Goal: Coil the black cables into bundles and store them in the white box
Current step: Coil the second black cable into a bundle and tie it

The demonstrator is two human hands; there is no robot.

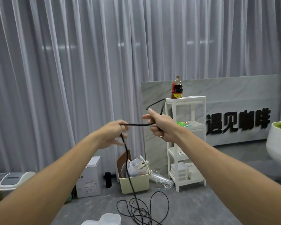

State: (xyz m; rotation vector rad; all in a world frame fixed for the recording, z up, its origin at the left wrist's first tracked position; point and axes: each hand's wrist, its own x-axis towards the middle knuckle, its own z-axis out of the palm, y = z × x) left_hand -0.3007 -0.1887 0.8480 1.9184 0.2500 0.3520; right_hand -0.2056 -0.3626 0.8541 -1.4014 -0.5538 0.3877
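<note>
Above the table, I hold the black cable [137,124] at chest height: left hand [113,134] fingers pinch it, right hand [159,125] fingers curl round a first loop. Slack lies tangled near the table's front edge. Draw equal lengths per loop, keeping both arms extended and tension light.

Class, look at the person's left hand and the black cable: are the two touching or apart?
Touching. The head view shows the left hand with its fingers curled round the black cable, which runs across to the right hand and hangs down to the floor.
</note>
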